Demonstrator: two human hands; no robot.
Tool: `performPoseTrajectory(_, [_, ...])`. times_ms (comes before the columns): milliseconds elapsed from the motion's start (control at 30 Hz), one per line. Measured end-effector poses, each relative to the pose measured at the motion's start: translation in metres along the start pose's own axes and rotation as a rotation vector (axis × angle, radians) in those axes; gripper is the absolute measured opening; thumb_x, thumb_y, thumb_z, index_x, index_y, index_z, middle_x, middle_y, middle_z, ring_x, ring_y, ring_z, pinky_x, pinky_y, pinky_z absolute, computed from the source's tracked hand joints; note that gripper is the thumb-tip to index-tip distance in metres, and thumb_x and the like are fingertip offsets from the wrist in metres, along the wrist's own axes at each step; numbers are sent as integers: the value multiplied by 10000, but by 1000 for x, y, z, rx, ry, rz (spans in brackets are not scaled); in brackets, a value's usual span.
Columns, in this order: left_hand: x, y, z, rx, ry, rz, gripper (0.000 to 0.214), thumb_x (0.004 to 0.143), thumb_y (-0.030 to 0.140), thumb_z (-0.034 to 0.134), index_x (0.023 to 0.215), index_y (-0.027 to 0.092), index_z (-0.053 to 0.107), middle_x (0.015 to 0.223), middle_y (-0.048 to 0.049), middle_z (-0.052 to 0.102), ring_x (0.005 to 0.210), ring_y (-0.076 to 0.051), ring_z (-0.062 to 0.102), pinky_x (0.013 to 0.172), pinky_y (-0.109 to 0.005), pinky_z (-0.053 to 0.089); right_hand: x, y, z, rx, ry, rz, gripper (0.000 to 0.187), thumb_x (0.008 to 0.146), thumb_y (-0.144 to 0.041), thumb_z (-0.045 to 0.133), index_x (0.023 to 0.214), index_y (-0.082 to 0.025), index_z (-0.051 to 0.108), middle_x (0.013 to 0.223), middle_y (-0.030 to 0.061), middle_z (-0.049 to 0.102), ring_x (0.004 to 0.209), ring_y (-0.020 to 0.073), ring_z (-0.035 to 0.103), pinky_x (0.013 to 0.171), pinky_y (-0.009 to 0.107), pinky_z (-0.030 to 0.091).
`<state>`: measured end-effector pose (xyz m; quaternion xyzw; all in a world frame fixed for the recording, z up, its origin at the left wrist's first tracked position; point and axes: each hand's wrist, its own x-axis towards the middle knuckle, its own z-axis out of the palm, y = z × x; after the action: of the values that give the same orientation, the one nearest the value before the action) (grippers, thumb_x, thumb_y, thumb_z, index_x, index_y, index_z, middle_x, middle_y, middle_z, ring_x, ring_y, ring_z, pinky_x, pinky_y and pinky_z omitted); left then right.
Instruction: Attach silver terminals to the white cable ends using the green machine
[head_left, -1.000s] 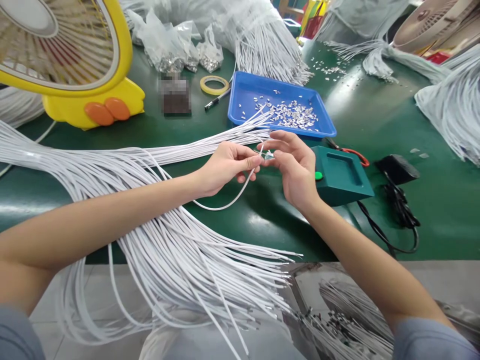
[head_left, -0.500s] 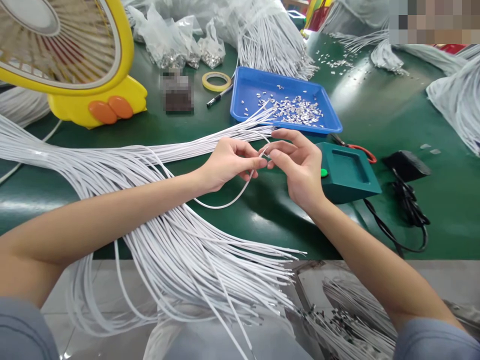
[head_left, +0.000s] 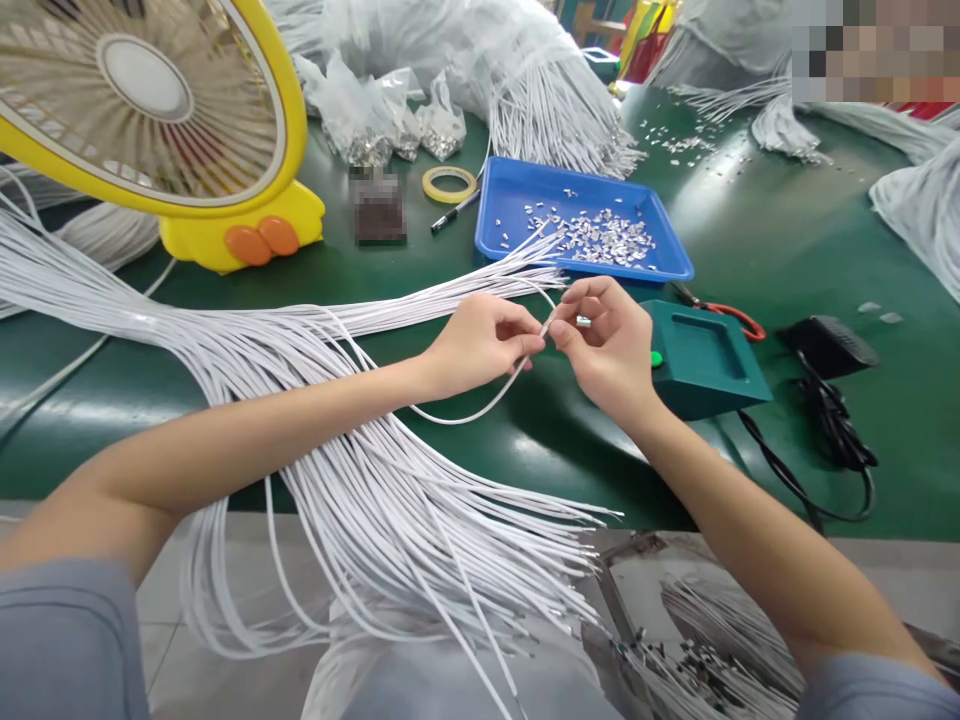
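My left hand (head_left: pixel 480 345) pinches the end of a single white cord (head_left: pixel 480 408) that loops down onto the green table. My right hand (head_left: pixel 609 345) is closed just right of it, fingertips meeting the cord's tip and holding a small silver metal piece (head_left: pixel 583 321). A large bundle of white cords (head_left: pixel 300 340) fans across the table and over its front edge beneath my arms. Behind my hands lies a blue tray (head_left: pixel 517 190) with many small silver metal pieces (head_left: pixel 600 232).
A green box-shaped device (head_left: pixel 705 365) with a green button sits right of my right hand, a black adapter and cable (head_left: pixel 829 350) beyond it. A yellow fan (head_left: pixel 150 120), tape roll (head_left: pixel 448 183), pen, bags of metal parts and more cord bundles stand at the back.
Both hands stay together at the cord's tip; my right fingers have curled in tighter around the metal piece. The view has shifted slightly to the left and up.
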<state>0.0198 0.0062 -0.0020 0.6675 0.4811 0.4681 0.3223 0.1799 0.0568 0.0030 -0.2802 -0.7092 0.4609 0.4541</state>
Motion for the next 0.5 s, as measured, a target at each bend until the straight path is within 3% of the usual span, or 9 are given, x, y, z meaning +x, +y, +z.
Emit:
performPoseTrajectory(133, [6, -1, -17, 706, 36, 520, 258, 917, 170, 468, 747, 138, 659, 718, -67, 647, 686, -153, 610, 632, -271, 443, 1, -7, 2, 435, -96, 421, 351, 587, -202, 832, 823, -216, 573, 640, -53, 555, 601, 87, 508, 544, 218, 435])
performPoseTrajectory(200, [8, 0, -22, 816, 33, 644, 302, 937, 169, 413, 764, 141, 658, 726, -73, 643, 689, -155, 600, 636, -276, 430, 1, -9, 4, 636, -154, 621, 379, 537, -193, 851, 823, -209, 602, 651, -53, 539, 608, 77, 502, 528, 201, 428])
performPoseTrajectory(267, [9, 3, -22, 762, 71, 646, 270, 913, 152, 441, 774, 137, 671, 742, -73, 650, 682, -150, 591, 633, -272, 422, 2, -11, 4, 714, -161, 681, 372, 544, -178, 838, 849, -216, 628, 683, -48, 547, 621, 76, 504, 513, 194, 424])
performPoseTrajectory(367, [9, 12, -16, 425, 137, 352, 173, 831, 117, 546, 731, 127, 686, 715, -52, 652, 645, -126, 573, 620, -251, 419, 4, -9, 2, 581, -113, 509, 309, 662, -231, 775, 948, -232, 656, 742, -27, 588, 658, 96, 534, 536, 219, 463])
performPoseTrajectory(500, [11, 21, -11, -230, 34, -294, 129, 768, 184, 667, 669, 103, 671, 610, -19, 609, 543, -86, 533, 540, -212, 403, 5, 0, -4, 72, 18, 10, 286, 799, -229, 652, 1085, -225, 643, 896, 25, 659, 787, 150, 608, 600, 273, 527])
